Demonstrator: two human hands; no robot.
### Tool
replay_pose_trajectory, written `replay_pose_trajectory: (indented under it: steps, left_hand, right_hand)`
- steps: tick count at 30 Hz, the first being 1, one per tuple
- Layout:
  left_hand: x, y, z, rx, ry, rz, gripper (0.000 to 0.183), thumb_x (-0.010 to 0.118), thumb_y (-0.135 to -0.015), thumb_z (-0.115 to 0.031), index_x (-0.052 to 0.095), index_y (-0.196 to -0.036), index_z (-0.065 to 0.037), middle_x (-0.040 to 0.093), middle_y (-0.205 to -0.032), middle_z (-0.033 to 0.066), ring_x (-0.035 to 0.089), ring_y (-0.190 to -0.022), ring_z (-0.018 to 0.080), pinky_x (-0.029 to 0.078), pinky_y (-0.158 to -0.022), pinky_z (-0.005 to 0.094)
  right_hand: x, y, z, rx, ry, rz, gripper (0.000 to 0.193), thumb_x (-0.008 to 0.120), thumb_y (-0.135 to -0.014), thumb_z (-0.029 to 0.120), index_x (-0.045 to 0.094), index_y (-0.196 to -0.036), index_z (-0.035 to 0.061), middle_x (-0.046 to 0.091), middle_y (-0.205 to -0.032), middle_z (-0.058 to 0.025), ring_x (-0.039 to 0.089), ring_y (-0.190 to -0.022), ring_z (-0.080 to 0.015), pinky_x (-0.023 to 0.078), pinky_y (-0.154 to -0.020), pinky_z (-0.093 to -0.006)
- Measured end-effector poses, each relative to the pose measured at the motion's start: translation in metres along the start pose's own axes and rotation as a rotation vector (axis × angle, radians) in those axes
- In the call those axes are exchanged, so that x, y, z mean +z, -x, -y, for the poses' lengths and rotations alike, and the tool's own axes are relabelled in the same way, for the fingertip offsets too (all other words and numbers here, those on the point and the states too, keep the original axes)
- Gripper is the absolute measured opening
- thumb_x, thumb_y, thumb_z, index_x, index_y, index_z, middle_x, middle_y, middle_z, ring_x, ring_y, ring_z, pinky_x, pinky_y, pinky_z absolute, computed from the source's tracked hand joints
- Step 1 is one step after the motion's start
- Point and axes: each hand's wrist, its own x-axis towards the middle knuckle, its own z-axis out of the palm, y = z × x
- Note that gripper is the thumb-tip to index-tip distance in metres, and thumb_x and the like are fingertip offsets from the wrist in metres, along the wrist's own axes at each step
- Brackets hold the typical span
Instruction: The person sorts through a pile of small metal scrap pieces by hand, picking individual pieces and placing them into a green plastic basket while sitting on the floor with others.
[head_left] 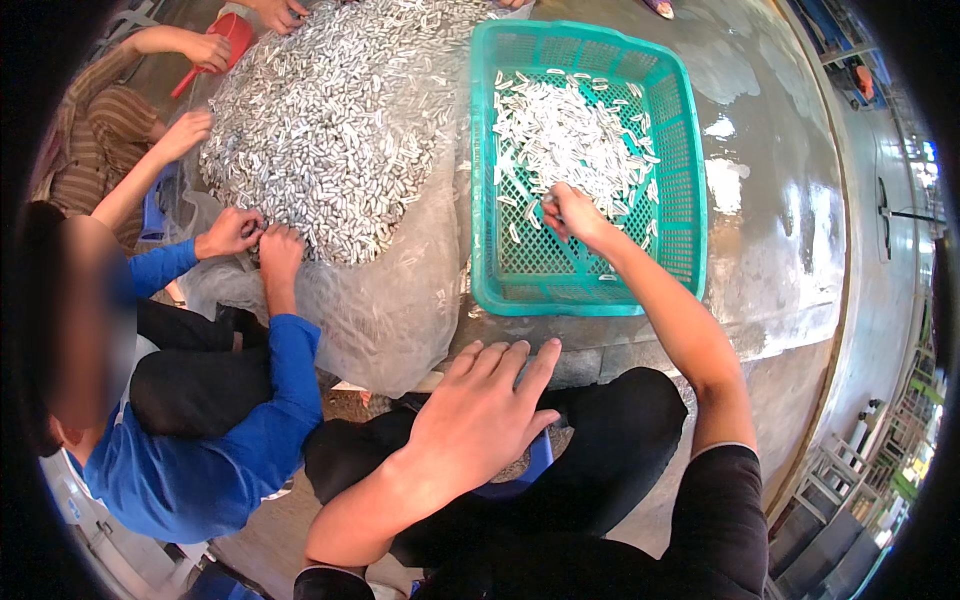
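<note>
Our one head-worn fisheye view, from above, facing steeply down, quite close over our left hand [480, 415]

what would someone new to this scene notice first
The large heap of small silvery oblong pieces on translucent plastic sheeting dominates the upper left. Right of it, a turquoise perforated plastic basket holds whiter slender pieces, with the person's bare right hand inside.

Right hand [577, 214] at white pieces [560, 130] in green basket [484, 180], left hand [482, 408] spread
</note>
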Motion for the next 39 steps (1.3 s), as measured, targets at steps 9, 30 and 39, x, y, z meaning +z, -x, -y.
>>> replay_pose_trajectory:
  steps: [9, 30, 39]
  left_hand:
    - [0.016, 0.001, -0.009, 0.052, -0.03, 0.019, 0.061, 0.064, -0.085, -0.034, 0.044, -0.134, -0.003, 0.059, -0.115, 0.0169, 0.057, -0.108, 0.0318, 0.043, -0.097, 0.0425]
    - [0.014, -0.013, -0.011, 0.024, -0.018, 0.065, 0.062, 0.065, -0.085, -0.033, 0.045, -0.134, -0.003, 0.06, -0.117, 0.0166, 0.057, -0.107, 0.0328, 0.043, -0.096, 0.0413]
    - [0.012, -0.016, -0.014, -0.052, -0.043, 0.084, 0.062, 0.064, -0.086, -0.034, 0.044, -0.135, -0.002, 0.061, -0.114, 0.0185, 0.058, -0.105, 0.0341, 0.045, -0.093, 0.0418]
  right_hand:
    - [0.077, 0.064, 0.104, -0.09, -0.661, -0.035, 0.033, 0.058, -0.092, 0.027, 0.059, -0.107, -0.0021, 0.061, -0.097, -0.01, 0.063, -0.085, -0.019, 0.055, -0.08, -0.0337]
    - [-0.062, -0.022, 0.002, -0.214, 1.026, -0.733, 0.081, 0.059, -0.079, 0.062, 0.033, -0.146, 0.0229, 0.012, -0.155, -0.0234, 0.009, -0.143, -0.0428, 0.016, -0.109, -0.0648]
    - [-0.034, 0.049, -0.045, -0.319, 1.155, -0.39, 0.071, 0.066, -0.08, 0.043, 0.037, -0.142, 0.0219, 0.022, -0.152, -0.0203, 0.028, -0.136, -0.0405, 0.034, -0.104, -0.0546]
